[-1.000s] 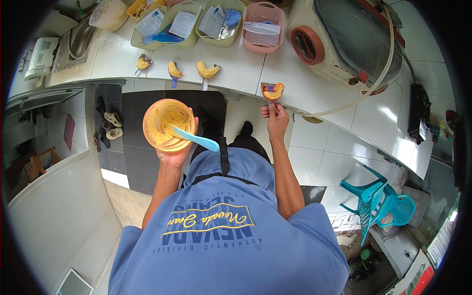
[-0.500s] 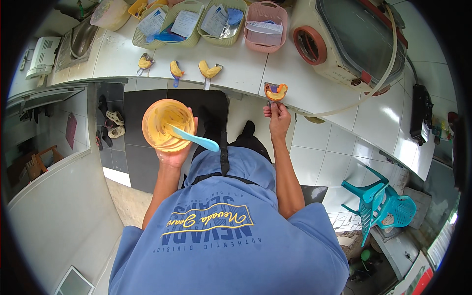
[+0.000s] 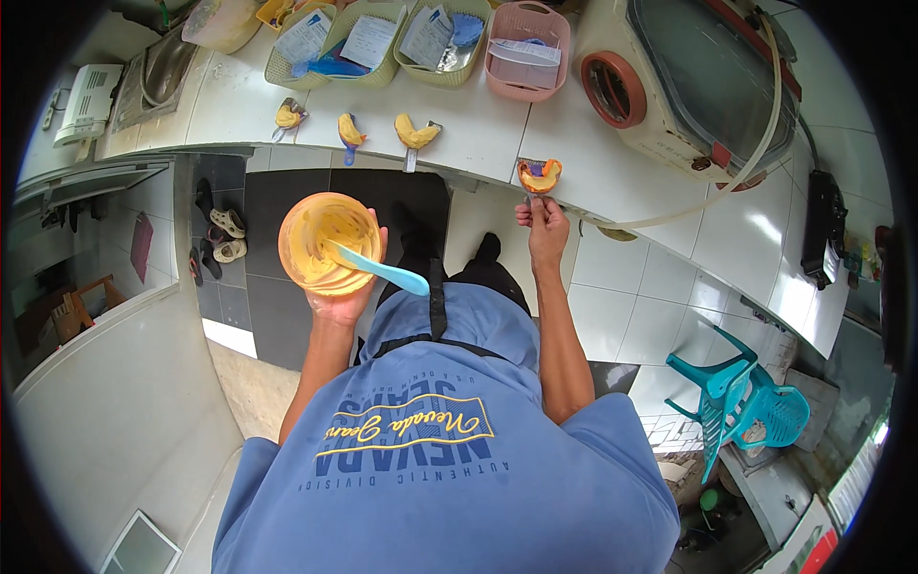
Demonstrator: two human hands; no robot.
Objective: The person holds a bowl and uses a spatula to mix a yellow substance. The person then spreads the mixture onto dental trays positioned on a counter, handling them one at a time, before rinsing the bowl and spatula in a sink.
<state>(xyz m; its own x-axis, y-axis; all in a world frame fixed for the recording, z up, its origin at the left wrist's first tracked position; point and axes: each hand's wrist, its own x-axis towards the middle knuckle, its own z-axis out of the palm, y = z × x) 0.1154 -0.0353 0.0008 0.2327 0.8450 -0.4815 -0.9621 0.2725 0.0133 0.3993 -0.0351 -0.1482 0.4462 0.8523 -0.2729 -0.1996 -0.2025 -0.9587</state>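
Note:
My left hand (image 3: 339, 301) cups an orange mixing bowl (image 3: 320, 239) smeared with yellow paste. A light-blue spatula (image 3: 378, 271) lies across the bowl with its handle sticking out to the right. My right hand (image 3: 545, 230) pinches the metal handle of a dental impression tray (image 3: 539, 175) filled with orange-yellow paste. That tray rests at the front edge of the white counter (image 3: 478, 134). Three more filled trays (image 3: 349, 129) lie in a row on the counter to the left.
Green and pink baskets (image 3: 526, 53) with papers line the back of the counter. A beige machine with a round red port (image 3: 612, 91) stands at right, a hose looping from it. Sandals (image 3: 225, 234) lie on the dark floor; a teal plastic chair (image 3: 746, 402) stands lower right.
The bowl and spatula have stayed in place in my left hand. My right hand has kept its hold on the tray handle at the counter edge, with barely any shift.

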